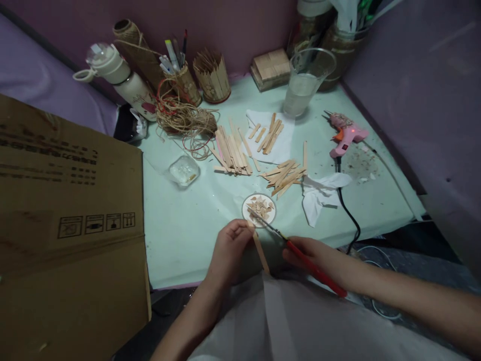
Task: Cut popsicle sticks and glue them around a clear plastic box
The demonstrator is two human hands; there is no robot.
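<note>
My left hand [230, 246] pinches the upper end of a flat wooden craft stick [261, 252], which slants down towards my lap. In my right hand [306, 249] is a pair of red-handled snips [313, 268], fingers closed round the grips. Their thin metal blades point left and reach over the near rim of a small round white dish [273, 213], close to the stick's top end. Whether the blades touch the stick I cannot tell. Small pointed wood chips [260, 206] lie heaped in the dish.
Craft sticks [233, 150] lie in piles behind the dish, some on white tissue. A pink glue gun [349, 134], its black cable trailing off the near edge, is at right. A plastic cup of liquid [300, 93] stands behind. Tangled twine [188, 123] and a large cardboard box [75, 225] are left.
</note>
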